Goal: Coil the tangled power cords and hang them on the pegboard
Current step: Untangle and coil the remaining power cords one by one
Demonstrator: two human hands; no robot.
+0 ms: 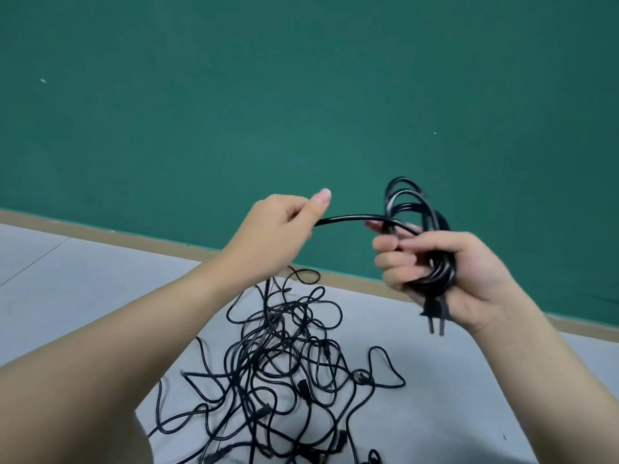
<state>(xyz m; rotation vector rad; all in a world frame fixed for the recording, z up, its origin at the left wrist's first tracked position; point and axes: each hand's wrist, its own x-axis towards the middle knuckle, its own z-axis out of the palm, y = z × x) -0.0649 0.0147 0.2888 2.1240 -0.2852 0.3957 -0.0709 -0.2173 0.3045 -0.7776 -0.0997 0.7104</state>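
My right hand (449, 272) grips a partly wound coil of black power cord (412, 209), its loops rising above the fingers. A two-pronged plug (435, 318) hangs below that palm. From the coil a straight length of the same cord (351, 218) runs left to my left hand (278, 229), which pinches it between thumb and fingers. Below the left hand the cord drops into a tangled heap of black cords (284, 363) lying on the grey floor. No pegboard is in view.
A green wall (301, 95) fills the upper view, with a tan baseboard (134, 233) along its foot. The grey floor (83, 279) stretches to the left and right of the heap. Several plugs lie within the tangle.
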